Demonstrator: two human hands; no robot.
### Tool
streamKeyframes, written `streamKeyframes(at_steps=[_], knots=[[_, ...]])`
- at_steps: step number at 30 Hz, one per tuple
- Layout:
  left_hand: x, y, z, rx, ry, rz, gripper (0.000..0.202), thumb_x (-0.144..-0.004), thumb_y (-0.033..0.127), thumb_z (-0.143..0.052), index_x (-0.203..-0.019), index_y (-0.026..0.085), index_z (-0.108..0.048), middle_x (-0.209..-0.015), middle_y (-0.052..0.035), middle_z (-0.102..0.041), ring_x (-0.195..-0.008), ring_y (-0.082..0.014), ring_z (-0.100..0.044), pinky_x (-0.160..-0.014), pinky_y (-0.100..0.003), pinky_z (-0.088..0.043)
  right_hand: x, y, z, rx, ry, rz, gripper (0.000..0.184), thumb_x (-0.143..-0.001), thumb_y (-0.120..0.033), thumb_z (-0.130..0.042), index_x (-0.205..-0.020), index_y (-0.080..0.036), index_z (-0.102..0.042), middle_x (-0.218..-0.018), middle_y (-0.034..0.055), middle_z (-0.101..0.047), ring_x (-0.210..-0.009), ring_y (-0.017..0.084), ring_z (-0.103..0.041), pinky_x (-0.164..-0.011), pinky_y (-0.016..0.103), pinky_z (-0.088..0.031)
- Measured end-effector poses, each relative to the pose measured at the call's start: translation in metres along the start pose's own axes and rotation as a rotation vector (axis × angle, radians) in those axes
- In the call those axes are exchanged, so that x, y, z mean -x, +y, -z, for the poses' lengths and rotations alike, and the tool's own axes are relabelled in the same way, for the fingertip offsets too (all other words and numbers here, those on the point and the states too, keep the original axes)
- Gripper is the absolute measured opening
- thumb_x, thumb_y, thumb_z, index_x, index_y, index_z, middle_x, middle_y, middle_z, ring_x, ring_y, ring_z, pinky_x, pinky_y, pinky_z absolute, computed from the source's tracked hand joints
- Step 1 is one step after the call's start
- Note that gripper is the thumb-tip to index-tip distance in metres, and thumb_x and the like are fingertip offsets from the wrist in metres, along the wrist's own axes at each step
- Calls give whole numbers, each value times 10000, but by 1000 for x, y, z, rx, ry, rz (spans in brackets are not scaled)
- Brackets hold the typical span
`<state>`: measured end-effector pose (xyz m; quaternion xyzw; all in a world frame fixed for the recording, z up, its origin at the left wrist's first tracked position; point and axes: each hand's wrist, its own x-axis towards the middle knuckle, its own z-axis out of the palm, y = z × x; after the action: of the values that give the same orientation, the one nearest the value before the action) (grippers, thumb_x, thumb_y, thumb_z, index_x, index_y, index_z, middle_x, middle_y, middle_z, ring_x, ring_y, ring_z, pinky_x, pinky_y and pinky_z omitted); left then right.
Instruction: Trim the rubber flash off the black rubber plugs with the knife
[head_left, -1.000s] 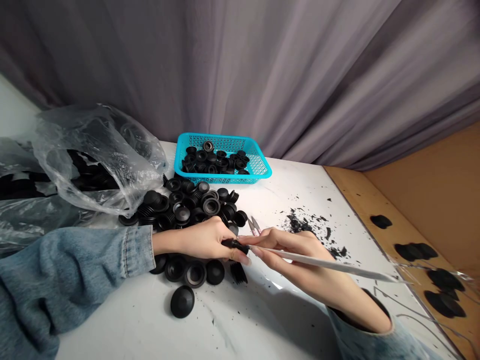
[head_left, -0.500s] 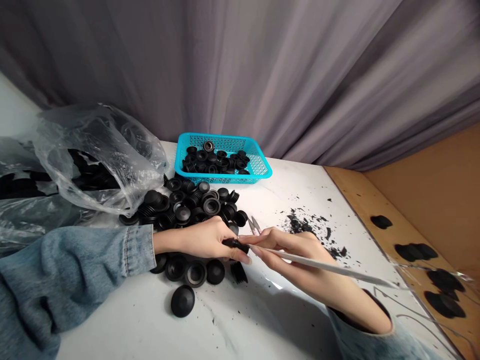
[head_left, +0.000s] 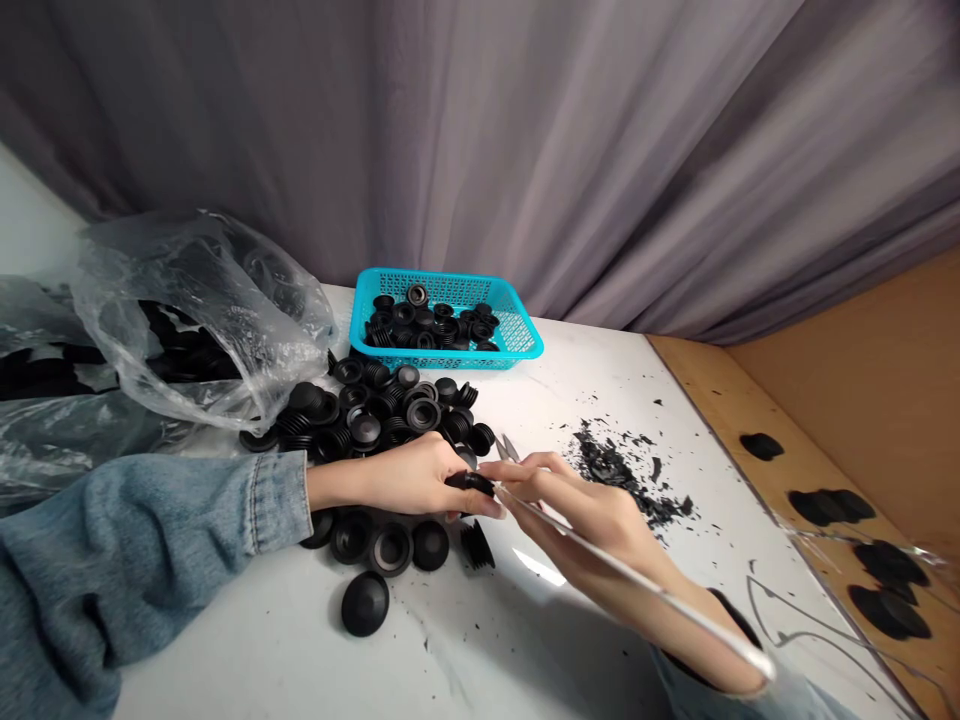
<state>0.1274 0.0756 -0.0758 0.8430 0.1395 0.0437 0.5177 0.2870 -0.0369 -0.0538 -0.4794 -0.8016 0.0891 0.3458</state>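
Observation:
My left hand (head_left: 416,478) rests on the white table and pinches a small black rubber cap (head_left: 470,483) between thumb and fingers. My right hand (head_left: 577,505) meets it from the right, closed round a long thin white tool (head_left: 645,585) whose tip touches the cap. The tool's handle runs back along my right forearm. A pair of small metal snips (head_left: 508,449) pokes up just behind my right fingers. A heap of black ribbed rubber caps (head_left: 382,410) lies right behind and under my left hand.
A turquoise basket (head_left: 525,335) with more black caps stands at the back. A clear plastic bag (head_left: 187,320) of caps lies at the left. Black trimmings (head_left: 622,475) are scattered right of my hands. A brown board (head_left: 825,500) with dark pieces borders the table's right edge.
My right hand has turned so the white tool's handle swung down toward my forearm. My left hand and the cap stayed in place.

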Motion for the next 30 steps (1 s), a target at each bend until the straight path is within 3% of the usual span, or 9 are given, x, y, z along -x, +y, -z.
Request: streamKeyframes(at_steps=[3,6,10,13,17,22,27,30], knots=[[0,0,1,11,-13,23,409,-812,426,-566,-573,95,-594,-496,20,-533,-470,-67,-475,-465,-159,-353,-3,-2,11,-120,-71,-230,156,-873,-162,-479,-922,-179,-625,-846,57,-704,-674,128,-648,-588,233,-518],[1,0,1,10,-31,18,385,-821,410,-561,-601,96,-607,-512,17,-543,-483,-71,-488,-478,-160,-364,-5,-3,16,-172,-101,-334,155,-869,-217,-494,-864,-196,-648,-842,48,-717,-633,127,-655,-575,238,-513],[2,0,0,3,-21,-4,372,-822,399,-562,-600,102,-594,-510,25,-539,-482,-69,-488,-481,-158,-358,-6,-2,16,-207,-114,-370,169,-855,-230,-511,-747,-196,-636,-820,44,-728,-622,130,-659,-553,233,-504],[2,-1,-1,-17,3,-31,361,-808,406,-581,-605,108,-594,-507,36,-529,-487,-64,-468,-482,-157,-340,-7,-2,16,-235,-107,-387,191,-850,-230,-519,-683,-195,-606,-915,42,-733,-587,115,-649,-523,218,-494],[1,-1,-1,-68,-5,5,365,-791,433,-591,-631,107,-631,-494,45,-474,-481,-63,-426,-459,-161,-300,-7,-3,16,-264,-125,-391,178,-847,-232,-523,-702,-191,-619,-968,36,-725,-596,110,-653,-531,208,-501],[1,0,-1,-66,9,16,361,-761,431,-620,-634,96,-661,-458,65,-349,-443,-50,-345,-416,-160,-244,-8,-5,15,-249,-163,-424,172,-847,-258,-521,-825,-181,-674,-740,23,-735,-481,103,-588,-460,209,-457],[1,-1,-2,-42,49,28,372,-749,418,-634,-568,92,-620,-462,67,-316,-448,-44,-305,-407,-157,-228,-9,-7,16,-217,-165,-459,229,-837,-292,-525,-671,-178,-633,-622,15,-695,-420,88,-518,-394,194,-388],[1,-2,-3,-23,53,13,377,-739,410,-646,-542,93,-597,-467,66,-328,-459,-46,-310,-411,-157,-236,-9,-6,17,-209,-181,-465,230,-834,-307,-525,-679,-181,-638,-572,5,-667,-425,93,-520,-396,192,-381]])
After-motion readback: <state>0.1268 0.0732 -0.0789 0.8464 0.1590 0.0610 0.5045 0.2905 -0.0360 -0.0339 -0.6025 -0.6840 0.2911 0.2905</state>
